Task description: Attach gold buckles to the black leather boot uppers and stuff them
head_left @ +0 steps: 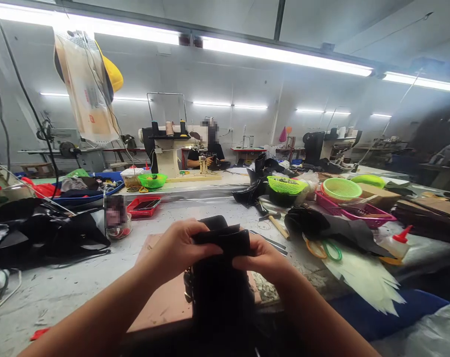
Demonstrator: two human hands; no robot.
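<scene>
A black boot upper (pixel 221 287) stands in front of me, its top edge folded over and metal buckles showing on its left side. My left hand (pixel 185 245) grips the top edge from the left, thumb in front and fingers behind. On the other side, my right hand (pixel 258 255) pinches the same edge between thumb and fingers. Beneath it lies a pinkish board (pixel 154 302) on the worktable (pixel 79 292). The lower part of the upper is lost in dark shadow.
A hammer (pixel 279 225) lies beyond my right hand, near black leather pieces (pixel 336 230) and a red-capped bottle (pixel 394 243). Left are a red tray (pixel 145 206) and black leather items (pixel 49 233). A co-worker (pixel 210 153) sits behind a sewing machine (pixel 168 153).
</scene>
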